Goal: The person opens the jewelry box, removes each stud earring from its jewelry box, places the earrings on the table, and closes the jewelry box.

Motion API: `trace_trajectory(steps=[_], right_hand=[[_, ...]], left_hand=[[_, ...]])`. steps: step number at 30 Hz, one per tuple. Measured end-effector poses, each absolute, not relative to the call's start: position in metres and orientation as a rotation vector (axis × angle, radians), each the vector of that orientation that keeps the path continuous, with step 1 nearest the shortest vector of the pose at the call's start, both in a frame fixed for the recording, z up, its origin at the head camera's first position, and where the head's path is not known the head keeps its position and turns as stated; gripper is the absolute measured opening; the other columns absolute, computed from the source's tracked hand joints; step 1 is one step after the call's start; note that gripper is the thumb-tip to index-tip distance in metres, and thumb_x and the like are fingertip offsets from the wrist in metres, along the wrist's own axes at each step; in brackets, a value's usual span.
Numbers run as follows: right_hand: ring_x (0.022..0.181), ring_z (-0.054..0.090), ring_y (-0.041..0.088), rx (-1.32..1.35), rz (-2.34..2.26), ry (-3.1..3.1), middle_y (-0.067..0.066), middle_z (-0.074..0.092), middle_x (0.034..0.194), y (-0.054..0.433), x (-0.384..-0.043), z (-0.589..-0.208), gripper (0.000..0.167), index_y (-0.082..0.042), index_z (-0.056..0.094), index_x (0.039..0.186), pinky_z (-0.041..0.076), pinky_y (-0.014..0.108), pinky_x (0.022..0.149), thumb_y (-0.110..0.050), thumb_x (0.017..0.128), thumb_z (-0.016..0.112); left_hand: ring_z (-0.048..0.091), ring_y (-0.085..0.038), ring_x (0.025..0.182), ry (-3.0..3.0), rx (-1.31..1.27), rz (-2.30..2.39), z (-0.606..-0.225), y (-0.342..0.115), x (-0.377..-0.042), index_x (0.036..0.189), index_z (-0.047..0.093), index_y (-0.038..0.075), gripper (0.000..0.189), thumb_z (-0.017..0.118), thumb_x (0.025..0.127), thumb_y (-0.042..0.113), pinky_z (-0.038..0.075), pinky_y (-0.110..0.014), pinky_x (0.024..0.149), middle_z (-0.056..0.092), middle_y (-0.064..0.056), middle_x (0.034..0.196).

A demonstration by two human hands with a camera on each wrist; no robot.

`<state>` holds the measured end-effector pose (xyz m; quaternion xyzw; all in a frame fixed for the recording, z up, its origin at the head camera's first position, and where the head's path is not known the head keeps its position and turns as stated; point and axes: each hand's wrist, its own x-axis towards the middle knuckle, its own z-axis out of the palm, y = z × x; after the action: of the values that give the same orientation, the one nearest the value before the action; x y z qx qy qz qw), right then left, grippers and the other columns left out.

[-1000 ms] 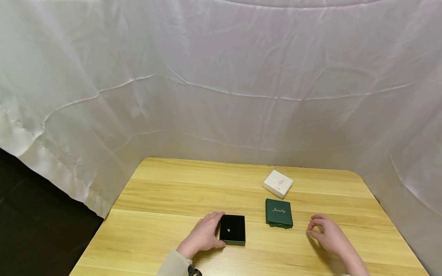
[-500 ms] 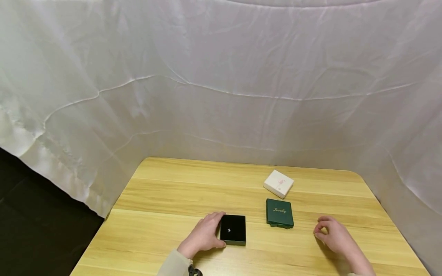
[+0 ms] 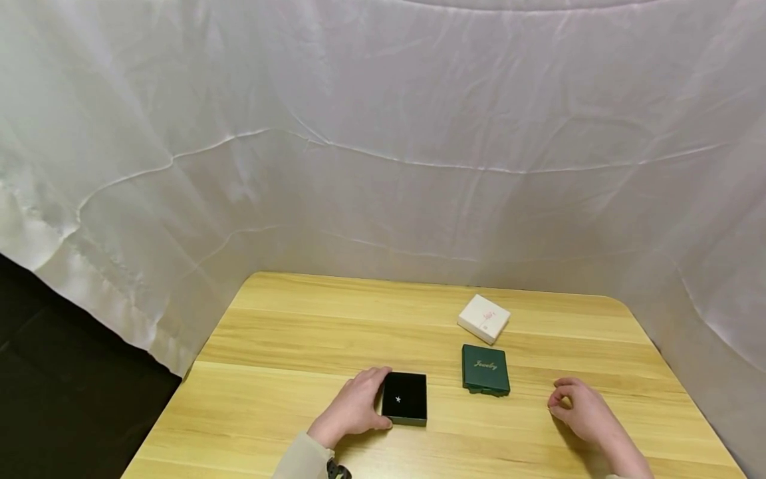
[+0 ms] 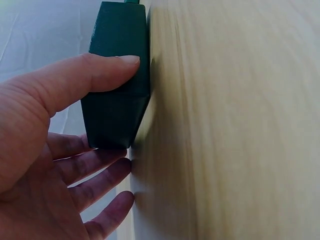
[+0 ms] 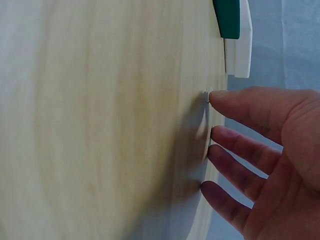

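Observation:
In the head view, my left hand [image 3: 356,407] holds an open dark green box [image 3: 409,421] with a black lining, thumb on its near side and fingers on the far side. A small silver star-shaped earring [image 3: 397,400] lies on that lining. The left wrist view shows my thumb pressed along the green box wall [image 4: 120,45]. Low over the table at the right, my right hand [image 3: 580,409] has thumb and forefinger tips together. A tiny shiny piece [image 5: 209,95] shows at the thumb tip in the right wrist view; its shape is unclear.
A green lid [image 3: 485,369] lettered "Jewelry" lies on the wooden table [image 3: 287,332] between my hands. Behind it sits a white box [image 3: 483,318] with a pink print. Pale cloth [image 3: 419,199] hangs beyond the table's back edge.
My right hand has moved a little to the right, away from the green lid, and then slowed with its fingertips low at the table. My left hand stays on the box.

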<state>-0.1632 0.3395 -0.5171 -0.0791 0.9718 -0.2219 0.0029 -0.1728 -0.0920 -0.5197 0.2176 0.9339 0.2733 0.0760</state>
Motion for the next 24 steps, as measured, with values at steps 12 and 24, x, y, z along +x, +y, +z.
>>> trace_trajectory(steps=[12,24], right_hand=[[0.109,0.054,0.052,-0.223,-0.707,3.014,0.027,0.06,0.117,0.34,-0.164,-0.514,0.011,-0.014,0.068,0.081,0.043,0.064,0.09,-0.004,0.083,0.073],[0.102,0.061,0.045,-0.153,-0.886,3.038,0.029,0.061,0.118,0.331,-0.161,-0.497,0.025,0.002,0.065,0.114,0.05,0.059,0.082,-0.007,0.09,0.067]], left_hand=[[0.045,-0.034,0.13,2.79,0.645,0.831,-0.518,-0.092,-0.173,0.144,0.045,0.004,0.092,0.089,0.067,0.028,0.037,-0.054,0.105,0.05,-0.013,0.142],[0.044,-0.035,0.131,2.801,0.648,0.838,-0.522,-0.092,-0.174,0.144,0.045,0.002,0.093,0.09,0.067,0.027,0.036,-0.055,0.106,0.05,-0.015,0.143]])
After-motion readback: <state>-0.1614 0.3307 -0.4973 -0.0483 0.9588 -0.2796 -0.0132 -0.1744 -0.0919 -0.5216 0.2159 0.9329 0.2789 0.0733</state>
